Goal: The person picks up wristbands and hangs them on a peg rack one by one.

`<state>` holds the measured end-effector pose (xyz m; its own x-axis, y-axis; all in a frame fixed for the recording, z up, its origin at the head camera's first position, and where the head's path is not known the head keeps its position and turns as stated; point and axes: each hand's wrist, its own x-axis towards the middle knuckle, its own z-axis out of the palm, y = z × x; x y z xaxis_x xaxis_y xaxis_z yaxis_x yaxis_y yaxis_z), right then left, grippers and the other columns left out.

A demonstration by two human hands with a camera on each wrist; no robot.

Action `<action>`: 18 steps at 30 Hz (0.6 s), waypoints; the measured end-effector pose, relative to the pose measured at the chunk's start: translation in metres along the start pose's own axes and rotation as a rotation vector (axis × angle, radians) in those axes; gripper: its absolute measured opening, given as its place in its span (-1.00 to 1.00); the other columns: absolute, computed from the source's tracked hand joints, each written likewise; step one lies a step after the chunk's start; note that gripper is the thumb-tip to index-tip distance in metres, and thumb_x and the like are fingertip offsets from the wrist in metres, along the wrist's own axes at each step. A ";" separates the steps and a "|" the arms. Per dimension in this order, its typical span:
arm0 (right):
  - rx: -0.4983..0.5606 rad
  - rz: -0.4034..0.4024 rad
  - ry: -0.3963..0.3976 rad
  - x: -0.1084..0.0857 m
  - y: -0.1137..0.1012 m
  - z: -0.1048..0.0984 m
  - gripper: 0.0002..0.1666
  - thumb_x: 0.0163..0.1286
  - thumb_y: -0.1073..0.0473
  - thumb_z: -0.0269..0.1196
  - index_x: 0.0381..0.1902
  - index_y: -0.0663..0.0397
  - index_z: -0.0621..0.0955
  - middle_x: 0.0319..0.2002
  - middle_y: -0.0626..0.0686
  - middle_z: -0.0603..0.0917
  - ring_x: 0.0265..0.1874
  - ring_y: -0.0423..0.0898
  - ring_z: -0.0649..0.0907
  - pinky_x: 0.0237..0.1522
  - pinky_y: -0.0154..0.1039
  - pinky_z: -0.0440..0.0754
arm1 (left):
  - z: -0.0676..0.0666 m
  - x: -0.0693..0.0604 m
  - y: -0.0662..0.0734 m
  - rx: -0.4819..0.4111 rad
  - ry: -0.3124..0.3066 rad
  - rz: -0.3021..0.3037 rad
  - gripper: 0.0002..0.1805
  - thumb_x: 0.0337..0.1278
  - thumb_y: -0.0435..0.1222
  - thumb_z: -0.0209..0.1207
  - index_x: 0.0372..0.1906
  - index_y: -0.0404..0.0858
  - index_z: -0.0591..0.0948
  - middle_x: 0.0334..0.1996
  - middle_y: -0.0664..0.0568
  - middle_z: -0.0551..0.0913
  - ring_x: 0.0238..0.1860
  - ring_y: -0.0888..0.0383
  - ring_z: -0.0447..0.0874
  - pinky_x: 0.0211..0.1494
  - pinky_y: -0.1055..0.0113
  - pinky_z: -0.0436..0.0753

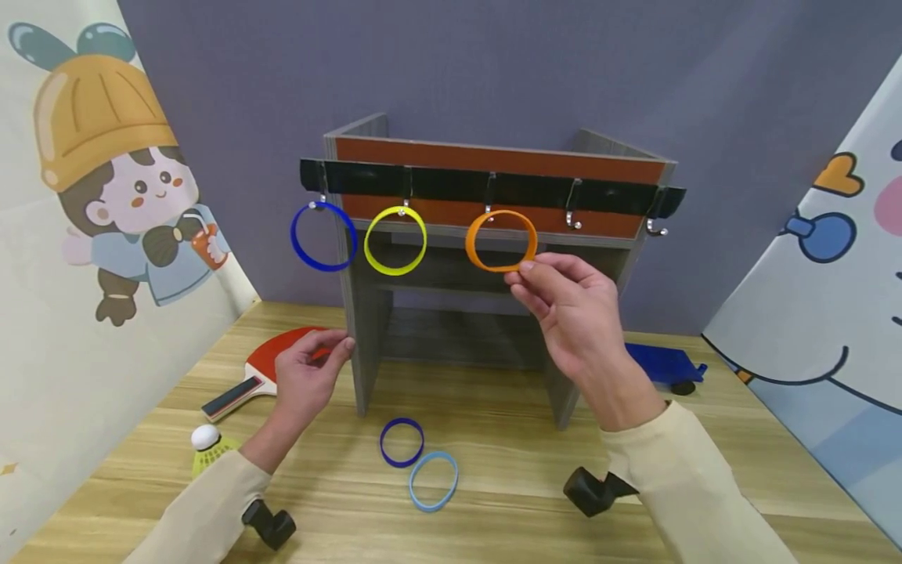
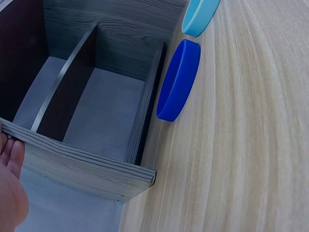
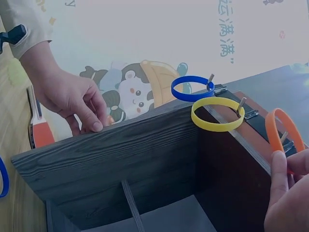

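My right hand (image 1: 581,317) pinches the lower edge of an orange silicone wristband (image 1: 470,244) between thumb and fingers. The band's upper edge is at the middle hook (image 1: 488,210), and in the right wrist view the hook tip shows inside the ring. A blue wristband (image 1: 294,244) and a yellow wristband (image 1: 380,270) hang from the two hooks further left. With thumb and fingers my left hand (image 1: 306,380) holds the front edge of the grey wooden shelf's (image 1: 359,352) left side panel. Below lie a dark blue wristband (image 1: 383,448) and a light blue wristband (image 1: 412,489).
Two bare hooks (image 1: 574,223) continue the black rail (image 1: 451,183) to the right. Left of the shelf lie a red table tennis bat (image 1: 271,356) and a yellow shuttlecock (image 1: 207,448). A blue wheeled toy (image 1: 662,364) stands at the right. Printed cloths flank the wooden tabletop (image 1: 514,501).
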<state>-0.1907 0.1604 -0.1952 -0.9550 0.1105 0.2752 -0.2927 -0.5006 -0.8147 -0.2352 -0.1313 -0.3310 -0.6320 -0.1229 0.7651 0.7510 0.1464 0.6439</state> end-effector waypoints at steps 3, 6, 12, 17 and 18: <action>-0.020 0.019 0.016 0.000 -0.001 0.003 -0.74 0.09 0.35 0.43 -0.27 0.30 0.60 -0.28 0.22 0.67 -0.32 0.05 0.72 -0.16 -0.20 0.63 | 0.000 0.000 0.000 -0.004 0.001 0.000 -0.88 -0.05 -0.68 0.24 -0.33 -0.61 0.61 -0.44 -0.34 0.64 -0.46 0.27 0.68 -0.34 0.46 0.65; -0.043 0.026 0.026 0.001 -0.003 0.005 -0.71 0.09 0.33 0.43 -0.24 0.32 0.59 -0.25 0.24 0.66 -0.32 0.06 0.72 -0.14 -0.19 0.62 | -0.001 0.000 0.000 -0.008 0.004 -0.004 -0.88 -0.07 -0.70 0.23 -0.33 -0.61 0.61 -0.44 -0.31 0.65 -0.46 0.27 0.67 -0.34 0.46 0.66; -0.072 0.026 0.036 0.001 -0.002 0.008 -0.73 0.12 0.34 0.41 -0.24 0.34 0.59 -0.26 0.24 0.66 -0.33 0.05 0.72 -0.16 -0.20 0.63 | 0.000 0.000 0.001 -0.021 0.011 0.000 -0.88 -0.07 -0.70 0.23 -0.34 -0.63 0.61 -0.44 -0.38 0.62 -0.46 0.27 0.67 -0.35 0.47 0.65; -0.102 0.032 0.046 0.001 0.001 0.007 -0.76 0.13 0.33 0.40 -0.25 0.32 0.60 -0.27 0.23 0.67 -0.33 0.04 0.72 -0.17 -0.21 0.63 | 0.000 0.000 0.002 -0.042 0.020 0.002 -0.90 -0.06 -0.70 0.23 -0.35 -0.63 0.60 -0.46 -0.35 0.63 -0.47 0.27 0.67 -0.36 0.49 0.65; -0.105 0.035 0.046 0.001 0.001 0.006 -0.76 0.13 0.33 0.40 -0.25 0.32 0.61 -0.27 0.23 0.67 -0.33 0.04 0.72 -0.17 -0.21 0.63 | 0.001 0.000 0.003 -0.044 0.021 0.002 -0.90 -0.06 -0.69 0.23 -0.35 -0.63 0.60 -0.46 -0.34 0.64 -0.48 0.27 0.67 -0.36 0.49 0.65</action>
<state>-0.1919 0.1544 -0.1927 -0.9653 0.1345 0.2239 -0.2600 -0.4121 -0.8733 -0.2334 -0.1304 -0.3292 -0.6267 -0.1436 0.7659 0.7602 0.1034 0.6414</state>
